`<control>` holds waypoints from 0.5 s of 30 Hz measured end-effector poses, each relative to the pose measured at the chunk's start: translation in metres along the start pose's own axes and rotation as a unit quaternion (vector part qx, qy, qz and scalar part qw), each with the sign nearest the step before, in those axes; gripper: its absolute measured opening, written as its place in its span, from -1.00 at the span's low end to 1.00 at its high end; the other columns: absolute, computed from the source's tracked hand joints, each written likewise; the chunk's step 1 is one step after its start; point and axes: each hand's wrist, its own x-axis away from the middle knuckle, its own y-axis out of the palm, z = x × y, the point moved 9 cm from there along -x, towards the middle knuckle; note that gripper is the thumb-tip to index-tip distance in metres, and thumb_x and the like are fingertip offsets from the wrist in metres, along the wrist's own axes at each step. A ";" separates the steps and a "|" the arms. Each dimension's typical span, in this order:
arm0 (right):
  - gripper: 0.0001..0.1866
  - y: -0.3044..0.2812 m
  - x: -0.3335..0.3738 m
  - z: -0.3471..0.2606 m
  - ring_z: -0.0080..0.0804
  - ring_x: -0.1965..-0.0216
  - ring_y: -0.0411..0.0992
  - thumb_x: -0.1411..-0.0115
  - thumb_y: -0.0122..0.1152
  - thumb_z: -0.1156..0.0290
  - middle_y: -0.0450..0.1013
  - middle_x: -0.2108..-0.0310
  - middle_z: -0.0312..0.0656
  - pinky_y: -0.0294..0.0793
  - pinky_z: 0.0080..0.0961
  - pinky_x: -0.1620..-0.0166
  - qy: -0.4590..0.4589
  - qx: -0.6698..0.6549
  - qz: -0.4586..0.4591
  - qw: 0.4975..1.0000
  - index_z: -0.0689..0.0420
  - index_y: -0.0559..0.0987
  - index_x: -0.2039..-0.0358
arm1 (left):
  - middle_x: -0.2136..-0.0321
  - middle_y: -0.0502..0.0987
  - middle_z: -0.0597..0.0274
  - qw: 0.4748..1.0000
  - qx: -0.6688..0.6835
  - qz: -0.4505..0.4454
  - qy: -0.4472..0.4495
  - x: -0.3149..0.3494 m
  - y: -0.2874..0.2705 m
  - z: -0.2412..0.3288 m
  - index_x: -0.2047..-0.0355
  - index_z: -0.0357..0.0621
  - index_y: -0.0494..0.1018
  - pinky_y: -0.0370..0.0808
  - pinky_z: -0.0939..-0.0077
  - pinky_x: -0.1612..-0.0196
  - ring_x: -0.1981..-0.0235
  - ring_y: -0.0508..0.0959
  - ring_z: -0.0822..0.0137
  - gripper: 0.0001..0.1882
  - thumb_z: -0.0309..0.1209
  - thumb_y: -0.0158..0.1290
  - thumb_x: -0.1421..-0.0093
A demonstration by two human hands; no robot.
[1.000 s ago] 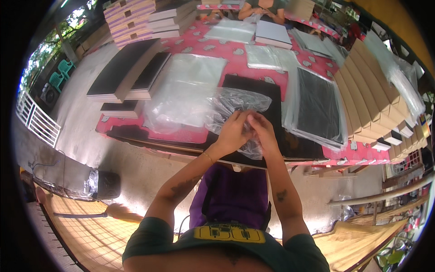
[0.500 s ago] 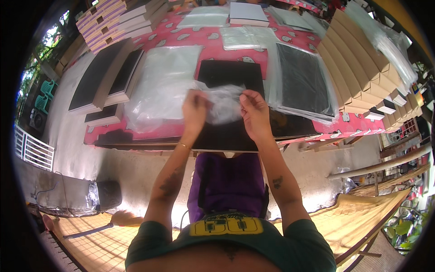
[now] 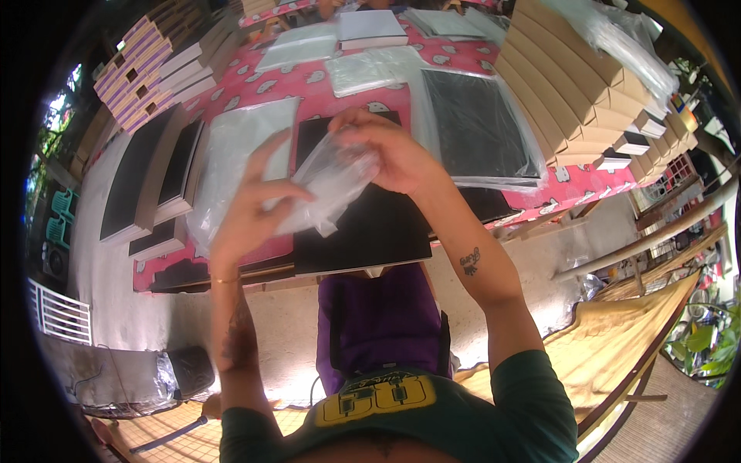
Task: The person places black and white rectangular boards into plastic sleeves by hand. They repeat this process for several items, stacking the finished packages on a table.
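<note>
A crumpled clear plastic bag is held up over a black board lying at the table's near edge. My right hand has its fingers closed on the bag's upper right part. To the left of the bag, my left hand is open with its fingers spread. Its thumb comes close to the plastic; whether it touches I cannot tell. Beside that hand lies a pile of flat clear plastic bags, partly covered by the hand. On the right rest black boards in clear plastic sleeves.
Thick black-covered books stand on the left of the pink patterned table. Tall brown cardboard stacks rise at the right. Farther back are more plastic sleeves and a white-topped stack. Purple-edged stacks occupy the far left.
My left hand has let go of the plastic bag, spread its fingers and moved left. My right hand has moved left and up with the bag. The view has shifted to the right.
</note>
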 end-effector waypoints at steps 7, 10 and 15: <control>-0.78 -0.028 -0.003 -0.084 -0.04 0.18 0.44 0.00 0.17 0.45 0.38 0.23 0.01 0.51 -0.19 0.19 -0.098 0.837 0.188 0.504 0.15 0.57 0.29 | 0.17 0.45 -0.20 0.960 -0.229 0.036 -0.154 -0.037 -0.016 -0.044 0.25 -0.38 0.45 0.44 0.19 0.23 0.21 0.47 -0.15 -0.75 -0.57 -0.04 -0.03; -0.75 -0.054 0.016 -0.115 0.01 0.16 0.45 0.00 0.21 0.35 0.34 0.18 0.04 0.54 -0.17 0.20 -0.069 0.856 0.275 0.432 0.19 0.58 0.30 | 0.14 0.44 -0.22 0.933 -0.303 0.061 -0.187 -0.031 -0.037 -0.056 0.23 -0.42 0.44 0.44 0.15 0.16 0.18 0.47 -0.16 -0.67 -0.34 0.04 -0.11; -0.60 -0.029 0.033 -0.124 -0.02 0.19 0.45 -0.03 0.22 0.08 0.34 0.20 0.02 0.53 -0.18 0.23 -0.133 0.857 0.264 0.422 0.18 0.59 0.30 | 0.03 0.41 -0.22 0.923 -0.357 0.082 -0.118 -0.032 -0.071 -0.020 0.21 -0.48 0.43 0.26 0.06 -0.13 -0.02 0.38 -0.15 -0.39 -0.03 0.15 -0.06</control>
